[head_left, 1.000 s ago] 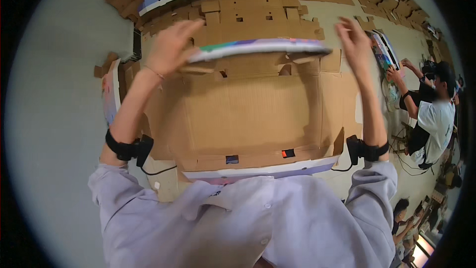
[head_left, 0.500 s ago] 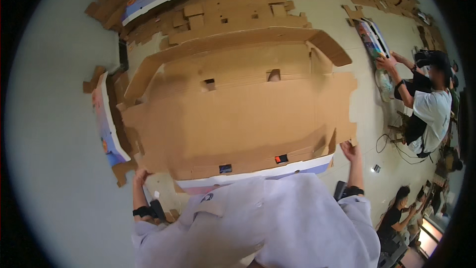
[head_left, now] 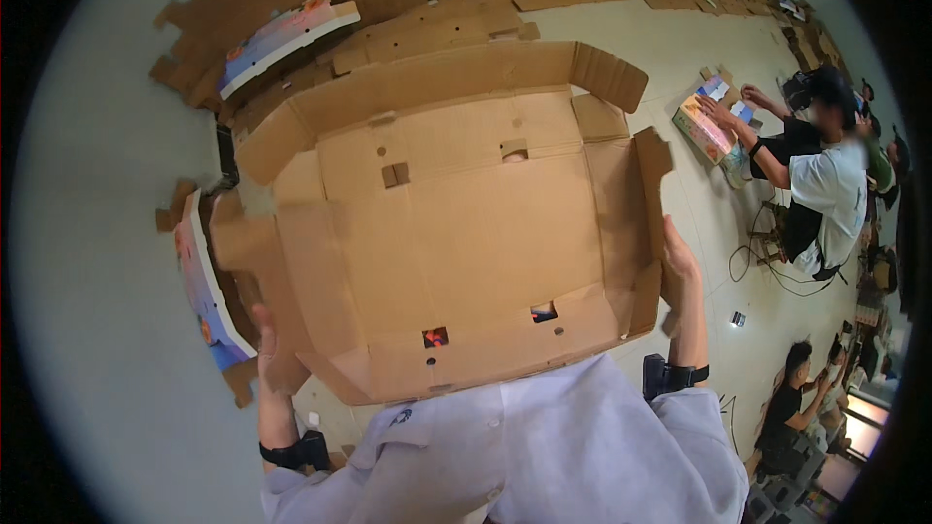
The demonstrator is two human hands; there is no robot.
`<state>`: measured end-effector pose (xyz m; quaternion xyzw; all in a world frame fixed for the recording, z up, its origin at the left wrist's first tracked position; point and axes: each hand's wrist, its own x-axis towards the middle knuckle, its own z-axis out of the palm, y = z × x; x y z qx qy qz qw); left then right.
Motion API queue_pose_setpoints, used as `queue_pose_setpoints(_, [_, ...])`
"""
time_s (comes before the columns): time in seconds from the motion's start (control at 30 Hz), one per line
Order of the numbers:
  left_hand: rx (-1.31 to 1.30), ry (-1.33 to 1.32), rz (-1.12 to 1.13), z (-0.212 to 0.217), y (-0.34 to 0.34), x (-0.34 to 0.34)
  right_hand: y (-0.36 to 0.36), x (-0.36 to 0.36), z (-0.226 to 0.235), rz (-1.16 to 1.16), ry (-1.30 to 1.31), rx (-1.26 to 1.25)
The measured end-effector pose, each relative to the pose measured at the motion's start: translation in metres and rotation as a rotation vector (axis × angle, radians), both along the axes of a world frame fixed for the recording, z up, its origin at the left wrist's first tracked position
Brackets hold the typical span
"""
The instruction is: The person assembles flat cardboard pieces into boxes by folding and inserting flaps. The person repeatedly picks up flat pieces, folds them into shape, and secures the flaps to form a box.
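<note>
A partly folded cardboard box (head_left: 466,223), plain brown inside, lies open in front of me. Its far wall stands up with bent corner flaps, and small square and round holes pierce the panels. My right hand (head_left: 682,257) presses along the outside of the raised right wall (head_left: 646,228), some of its fingers hidden behind the board. On the opposite side, my left hand (head_left: 268,349) holds the left flap (head_left: 257,252), which tilts upward and is blurred; most of the fingers are out of sight. The near wall rests close to my shirt.
A printed box (head_left: 209,286) leans at the left, with another printed box (head_left: 291,39) farther back. Flat cardboard sheets (head_left: 427,29) line the far side. At right, a seated person (head_left: 825,184) handles a colourful box (head_left: 706,128); a cable (head_left: 777,272) loops on the floor.
The box's side panels have swung upward, the right one now standing as a wall. Both my hands have moved up along its sides. The person at right has turned their box.
</note>
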<state>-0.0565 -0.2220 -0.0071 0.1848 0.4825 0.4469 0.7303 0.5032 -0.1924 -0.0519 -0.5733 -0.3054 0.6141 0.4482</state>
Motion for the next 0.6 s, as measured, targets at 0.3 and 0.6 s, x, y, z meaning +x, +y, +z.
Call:
queue_pose_setpoints(0.3, [0.378, 0.849, 0.061, -0.087, 0.042, -0.004, 0.018, -0.017, -0.011, 0.014, -0.494, 0.215])
queue_pose_setpoints(0.6, [0.276, 0.916, -0.008, -0.112, 0.041, -0.017, 0.024, 0.003, -0.024, 0.092, -0.293, 0.192])
